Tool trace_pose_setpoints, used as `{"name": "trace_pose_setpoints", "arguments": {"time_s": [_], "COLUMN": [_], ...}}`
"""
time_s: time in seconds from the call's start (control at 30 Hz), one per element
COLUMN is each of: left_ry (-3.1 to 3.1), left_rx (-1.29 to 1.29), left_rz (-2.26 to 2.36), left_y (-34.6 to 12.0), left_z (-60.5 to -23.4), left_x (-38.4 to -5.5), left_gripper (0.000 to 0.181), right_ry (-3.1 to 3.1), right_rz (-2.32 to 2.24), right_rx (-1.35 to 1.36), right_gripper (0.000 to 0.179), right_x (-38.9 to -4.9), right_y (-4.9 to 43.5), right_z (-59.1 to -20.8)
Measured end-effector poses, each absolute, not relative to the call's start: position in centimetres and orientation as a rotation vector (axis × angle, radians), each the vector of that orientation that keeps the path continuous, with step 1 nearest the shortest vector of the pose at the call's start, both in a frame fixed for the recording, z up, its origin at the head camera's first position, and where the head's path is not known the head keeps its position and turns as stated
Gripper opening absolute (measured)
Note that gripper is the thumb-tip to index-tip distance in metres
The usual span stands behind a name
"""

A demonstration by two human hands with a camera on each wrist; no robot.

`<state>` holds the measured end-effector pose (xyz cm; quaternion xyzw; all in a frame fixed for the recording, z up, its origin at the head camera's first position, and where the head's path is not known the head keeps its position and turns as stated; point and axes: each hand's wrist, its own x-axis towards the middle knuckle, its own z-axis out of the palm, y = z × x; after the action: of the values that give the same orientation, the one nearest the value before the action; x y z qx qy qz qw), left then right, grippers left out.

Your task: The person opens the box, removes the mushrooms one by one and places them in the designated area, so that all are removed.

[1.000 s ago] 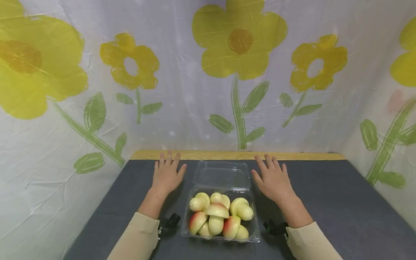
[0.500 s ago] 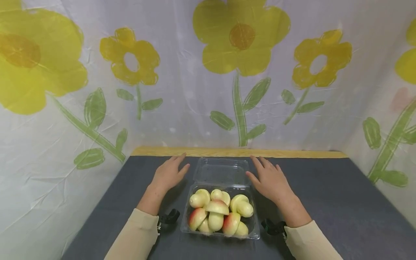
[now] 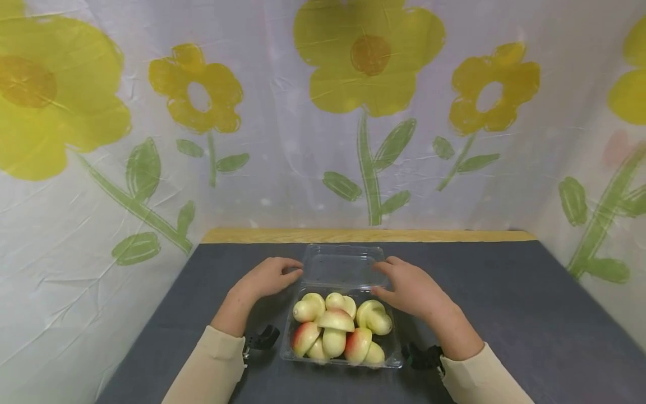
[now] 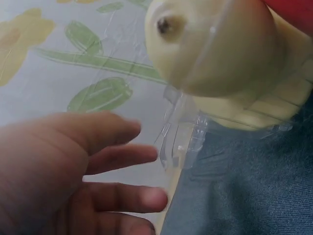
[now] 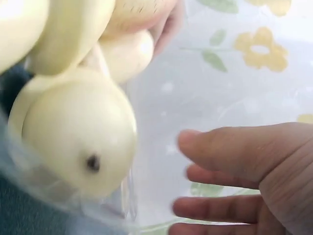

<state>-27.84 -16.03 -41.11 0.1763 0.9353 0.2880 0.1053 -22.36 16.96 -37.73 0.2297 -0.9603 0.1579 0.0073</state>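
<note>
A clear plastic clamshell box [image 3: 395, 353] stands on the dark tabletop with its lid [image 3: 343, 268] folded back, away from the person. Several toy mushrooms [image 3: 334, 342], pale yellow with some red-tinged caps, fill the base. At the lid's left edge is the left hand [image 3: 263, 279], fingers loosely bent and pointing inward. The right hand [image 3: 413, 286] mirrors it on the other side, its fingertips overlapping the lid's right edge in the head view. In both wrist views the thumb and fingers stand apart with nothing between them, and a pale mushroom [image 5: 78, 132] looms large.
The table has a dark cloth [image 3: 484, 314] and a light wooden strip [image 3: 444, 235] along its far edge. Behind and at both sides hangs a white curtain [image 3: 282, 185] printed with yellow flowers. Black wrist straps [image 3: 264, 338] sit below each hand.
From spread out flat on either side of the lid, both hands have moved inward and nearer to its edges, fingers bending. The box and mushrooms have stayed in place.
</note>
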Motion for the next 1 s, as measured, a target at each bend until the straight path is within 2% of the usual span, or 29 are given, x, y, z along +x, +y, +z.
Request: {"name": "trace_pose_setpoints", "arguments": {"time_s": [0.17,0.63,1.0], "left_ry": [2.613,2.609,2.617], "left_rx": [0.526,0.54,0.537], "left_rz": [0.887,0.906,0.882], "left_y": [-16.2,-16.3,-16.1], "left_z": [-41.5,-42.0,-41.6], "left_x": [-27.7,-27.6,-27.7], "left_gripper": [0.046,0.038,0.038], "right_ry": [-3.082,-3.166,-3.295], "right_rz": [0.573,0.43,0.483], "right_rx": [0.796,0.733,0.707], "right_gripper": [0.029,0.02,0.024], "right_x": [-21.8,-20.4,-20.5], "right_y": [16.1,14.5,14.7], "right_z": [-37.2,-37.6,-37.8]}}
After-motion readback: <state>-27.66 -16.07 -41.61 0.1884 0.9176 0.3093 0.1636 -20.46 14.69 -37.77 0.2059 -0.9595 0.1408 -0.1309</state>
